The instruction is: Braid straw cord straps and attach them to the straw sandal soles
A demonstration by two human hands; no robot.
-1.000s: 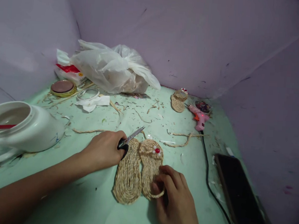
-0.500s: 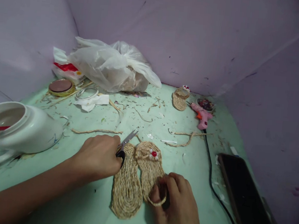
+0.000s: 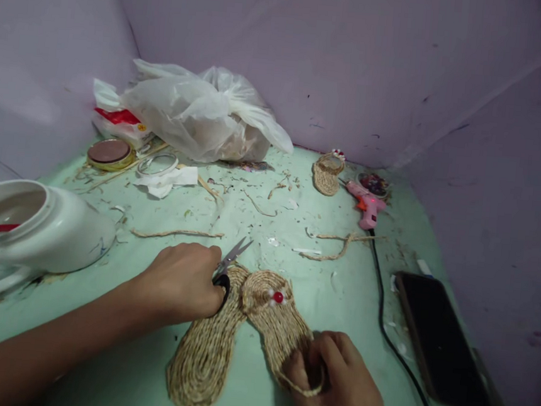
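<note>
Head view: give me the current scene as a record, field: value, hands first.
left hand: holds scissors, blades parted
right hand: fingers at near end of beaded slipper, by its cord loop; exact grip unclear
plain sole: left of beaded slipper, far ends meeting, near ends apart
glue gun: pink, red light showing
phone: far right, screen dark
small slipper: near back wall

shows flat, pale green surface (image 3: 134, 377), strewn with tan fibre strands (image 3: 177, 233). bears two coiled tan-fibre slipper soles (image 3: 204, 361); at left, rounded white jug (image 3: 76, 230); at rear, knotted translucent plastic bag (image 3: 202, 118); at right, pink plastic glue gun (image 3: 368, 206), dark rectangular phone (image 3: 445, 341).
</note>
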